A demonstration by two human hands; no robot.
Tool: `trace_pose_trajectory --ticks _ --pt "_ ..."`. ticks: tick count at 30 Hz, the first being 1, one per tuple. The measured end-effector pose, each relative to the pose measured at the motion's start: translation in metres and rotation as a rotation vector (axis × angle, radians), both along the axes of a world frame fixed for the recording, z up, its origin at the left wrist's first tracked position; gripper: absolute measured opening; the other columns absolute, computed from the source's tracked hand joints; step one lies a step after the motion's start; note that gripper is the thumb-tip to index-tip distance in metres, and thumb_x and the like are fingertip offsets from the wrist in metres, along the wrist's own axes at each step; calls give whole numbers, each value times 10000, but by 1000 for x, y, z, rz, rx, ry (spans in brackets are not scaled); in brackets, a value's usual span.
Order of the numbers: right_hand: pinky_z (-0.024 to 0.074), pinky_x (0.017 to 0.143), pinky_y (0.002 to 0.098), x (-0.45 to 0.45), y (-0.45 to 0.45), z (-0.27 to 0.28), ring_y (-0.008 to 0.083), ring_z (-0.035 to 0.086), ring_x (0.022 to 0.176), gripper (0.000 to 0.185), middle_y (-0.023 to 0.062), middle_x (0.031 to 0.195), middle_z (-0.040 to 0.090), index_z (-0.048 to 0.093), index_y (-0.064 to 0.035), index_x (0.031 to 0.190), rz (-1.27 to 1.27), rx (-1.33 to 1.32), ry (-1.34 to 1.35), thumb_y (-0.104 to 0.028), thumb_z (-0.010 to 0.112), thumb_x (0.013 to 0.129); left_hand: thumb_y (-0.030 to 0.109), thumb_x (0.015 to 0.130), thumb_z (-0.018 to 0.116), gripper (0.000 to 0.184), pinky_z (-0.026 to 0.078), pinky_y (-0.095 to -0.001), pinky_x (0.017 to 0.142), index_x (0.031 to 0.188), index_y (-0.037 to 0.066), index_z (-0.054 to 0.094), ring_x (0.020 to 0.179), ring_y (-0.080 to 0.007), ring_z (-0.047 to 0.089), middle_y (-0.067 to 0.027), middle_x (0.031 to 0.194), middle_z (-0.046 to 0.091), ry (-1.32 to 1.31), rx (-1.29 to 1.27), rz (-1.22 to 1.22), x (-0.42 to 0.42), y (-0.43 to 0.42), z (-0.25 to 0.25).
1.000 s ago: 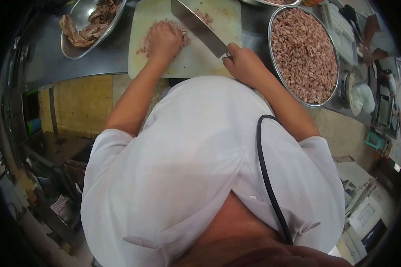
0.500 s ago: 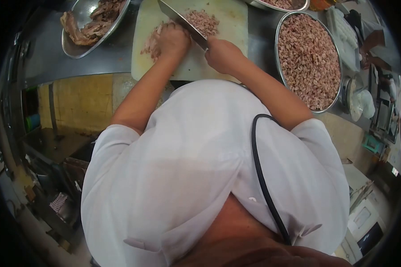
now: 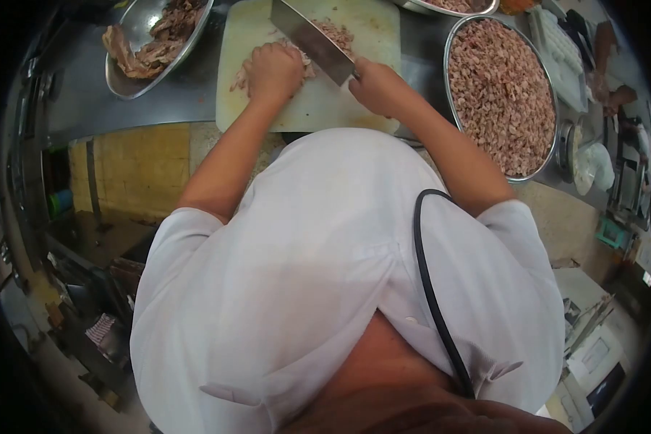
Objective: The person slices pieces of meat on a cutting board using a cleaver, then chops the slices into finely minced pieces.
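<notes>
My right hand [image 3: 380,88] is closed round the handle of a broad-bladed kitchen knife [image 3: 315,45]. The blade slants up and left across the white cutting board [image 3: 340,110], its flat side showing. Left of the blade, my left hand [image 3: 275,71] rests on the board with fingers curled over pale pink meat [image 3: 240,78]. Its fingertips are mostly hidden from view. Chopped meat [image 3: 335,35] lies in a small heap beyond the knife, and bits are scattered between blade and left hand.
A metal bowl [image 3: 126,88] with large pieces of cooked-looking meat stands at the left. On the right is an oval metal tray [image 3: 449,90] heaped with chopped meat; a second metal container [image 3: 430,7] is partly visible behind it. Another person's arm [image 3: 618,98] shows at far right.
The knife has moved right, away from my left hand, and its blade has tilted to show more of its flat. My left hand has shifted slightly left and down.
</notes>
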State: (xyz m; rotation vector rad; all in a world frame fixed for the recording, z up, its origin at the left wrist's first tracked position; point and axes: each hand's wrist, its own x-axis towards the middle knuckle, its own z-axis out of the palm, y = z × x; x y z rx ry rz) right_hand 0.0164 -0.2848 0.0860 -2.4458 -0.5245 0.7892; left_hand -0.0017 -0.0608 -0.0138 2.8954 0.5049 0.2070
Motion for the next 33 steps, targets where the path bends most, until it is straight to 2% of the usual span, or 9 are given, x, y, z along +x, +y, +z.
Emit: trace_pose_trajectory --ticks 4,6,12,18,23,27,29,31,33 --pt "525 686 525 -23 -27 -2 455 664 713 252 283 817 670 552 60 1003 78 36 -190 -182 568 934 346 971 462 415 446 -599 911 1034 31 726 1122 -342 614 -127 1155 707 -107 89 4 -4 -4 -6" --pt "506 771 535 -29 -31 18 494 654 800 249 310 832 661 557 63 988 109 15 -150 -177 572 922 345 968 473 400 448 -596 904 1036 43 727 1121 -337 615 -119 1155 708 -88 103 14 -3 -4 -6" --pt "510 808 544 -23 -11 37 484 661 865 232 308 875 671 568 56 998 166 -88 -105 -159 542 916 338 956 512 361 450 -600 885 1045 58 722 1124 -334 615 -102 1150 709 -113 115 -30 -3 -1 -10" --pt "531 842 521 -2 48 -14 444 688 950 267 269 999 710 612 25 1116 111 -52 -159 -105 516 904 326 922 553 337 434 -586 833 1028 50 715 1079 -313 598 -78 1096 696 -226 168 -90 -4 4 -18" --pt "539 839 514 11 55 -23 438 692 943 270 261 1000 712 617 7 1120 115 -8 -174 -131 531 905 328 951 550 325 444 -581 884 1032 50 698 1113 -345 610 -121 1142 690 -225 120 -24 -7 -1 -17" --pt "538 833 514 10 27 -20 437 692 917 270 269 954 707 615 26 1074 42 5 -94 -184 566 913 307 938 564 292 449 -566 860 999 57 700 1092 -329 613 -109 1073 684 -295 138 18 -10 -1 -19" --pt "532 805 514 -2 9 -8 453 681 880 270 287 927 694 589 41 1051 60 2 -118 -197 572 927 304 933 568 282 451 -564 854 985 61 702 1088 -321 614 -104 1058 681 -259 134 -10 -10 0 -18" --pt "525 777 514 -17 -7 10 468 670 842 281 304 900 681 563 56 1028 83 -1 -139 -211 579 941 285 873 604 220 439 -545 810 876 88 703 1020 -283 629 -78 973 681 -384 168 -38 -9 1 -23" --pt "521 779 520 -25 -17 28 472 667 851 268 302 900 681 561 52 1021 137 -64 -123 -201 582 936 287 874 604 224 439 -550 818 885 89 708 1033 -282 625 -78 975 681 -356 164 -32 -8 2 -25"
